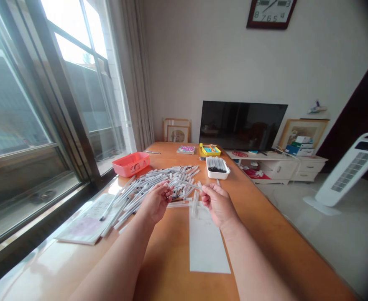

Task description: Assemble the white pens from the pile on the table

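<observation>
Both my hands are raised over the orange wooden table. My left hand is closed, its fingertips pinching one end of a thin clear pen. My right hand is closed on the pen's other end and also holds a second clear pen barrel that hangs down from it. Just behind my hands lies a big heap of several white and clear pens. Below my right hand, a white sheet of paper lies flat on the table.
A white tray with dark pens stands behind the heap. A pink plastic box sits at the left by the window. Papers lie at the table's left edge. Books, a yellow box, a TV and a white fan are further off.
</observation>
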The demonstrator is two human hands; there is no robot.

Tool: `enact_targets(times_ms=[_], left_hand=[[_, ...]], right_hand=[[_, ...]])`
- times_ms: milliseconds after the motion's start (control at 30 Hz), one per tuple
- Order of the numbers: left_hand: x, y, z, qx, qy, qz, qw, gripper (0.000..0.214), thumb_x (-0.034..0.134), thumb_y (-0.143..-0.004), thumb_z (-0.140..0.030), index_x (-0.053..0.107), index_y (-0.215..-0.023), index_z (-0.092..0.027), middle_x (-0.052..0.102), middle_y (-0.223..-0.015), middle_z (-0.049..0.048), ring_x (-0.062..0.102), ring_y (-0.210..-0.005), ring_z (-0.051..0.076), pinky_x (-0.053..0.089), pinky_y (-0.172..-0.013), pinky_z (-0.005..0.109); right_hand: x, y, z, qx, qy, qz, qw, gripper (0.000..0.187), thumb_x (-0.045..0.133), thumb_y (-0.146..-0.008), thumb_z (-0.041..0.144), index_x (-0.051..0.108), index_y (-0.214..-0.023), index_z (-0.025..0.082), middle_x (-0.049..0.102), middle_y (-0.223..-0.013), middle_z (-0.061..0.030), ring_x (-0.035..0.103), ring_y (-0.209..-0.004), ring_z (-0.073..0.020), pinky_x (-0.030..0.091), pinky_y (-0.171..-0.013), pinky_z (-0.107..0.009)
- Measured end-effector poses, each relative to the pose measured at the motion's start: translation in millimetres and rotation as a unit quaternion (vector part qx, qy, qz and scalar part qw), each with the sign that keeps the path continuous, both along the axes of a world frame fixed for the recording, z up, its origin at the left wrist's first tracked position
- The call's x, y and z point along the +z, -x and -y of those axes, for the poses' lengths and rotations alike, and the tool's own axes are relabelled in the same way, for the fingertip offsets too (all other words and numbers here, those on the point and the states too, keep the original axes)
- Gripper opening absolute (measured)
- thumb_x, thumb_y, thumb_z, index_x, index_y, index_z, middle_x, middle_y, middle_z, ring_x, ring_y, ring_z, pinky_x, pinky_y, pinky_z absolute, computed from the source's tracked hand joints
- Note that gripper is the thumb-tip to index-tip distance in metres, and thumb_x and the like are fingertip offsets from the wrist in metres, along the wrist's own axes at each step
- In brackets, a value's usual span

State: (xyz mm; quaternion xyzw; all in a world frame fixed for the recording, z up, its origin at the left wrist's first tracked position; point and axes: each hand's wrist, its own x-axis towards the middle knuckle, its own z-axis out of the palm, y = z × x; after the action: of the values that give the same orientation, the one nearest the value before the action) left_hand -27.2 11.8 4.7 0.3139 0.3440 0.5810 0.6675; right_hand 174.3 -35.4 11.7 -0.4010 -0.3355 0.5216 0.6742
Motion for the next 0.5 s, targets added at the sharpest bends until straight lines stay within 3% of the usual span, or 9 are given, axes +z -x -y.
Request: enact_targets(times_ms=[233, 500], left_hand=[[-3.5, 4.5, -7.2, 0.037, 0.059, 0.058, 0.996, 0.012, 0.062, -0.086, -0.013, 0.061, -0.097, -0.015, 0.068, -0.081, 0.0060, 0.065, -0.064, 0.012, 0.053, -0.059, 0.022], [-6.1, 0.7, -3.0, 0.016, 0.024, 0.037, 0.999, 0.010, 0.066, -0.085, -0.015, 0.062, -0.094, -0.015, 0.064, -0.072, 0.0030, 0.065, -0.065, 0.012, 0.051, -0.059, 0.020]], right_hand=[[-5.0, 10.2, 3.1, 0.007, -0.013, 0.091, 0.996, 0.022, 0.074, -0.077, 0.035, 0.063, -0.083, 0.017, 0.064, -0.067, -0.0003, 0.051, -0.055, -0.0088, 0.038, -0.049, -0.020], [-8.6, 14.6, 3.6, -0.004, -0.018, 0.147, 0.989, 0.023, 0.071, -0.080, 0.038, 0.063, -0.086, 0.018, 0.065, -0.070, -0.0008, 0.052, -0.056, -0.0098, 0.040, -0.050, -0.021]])
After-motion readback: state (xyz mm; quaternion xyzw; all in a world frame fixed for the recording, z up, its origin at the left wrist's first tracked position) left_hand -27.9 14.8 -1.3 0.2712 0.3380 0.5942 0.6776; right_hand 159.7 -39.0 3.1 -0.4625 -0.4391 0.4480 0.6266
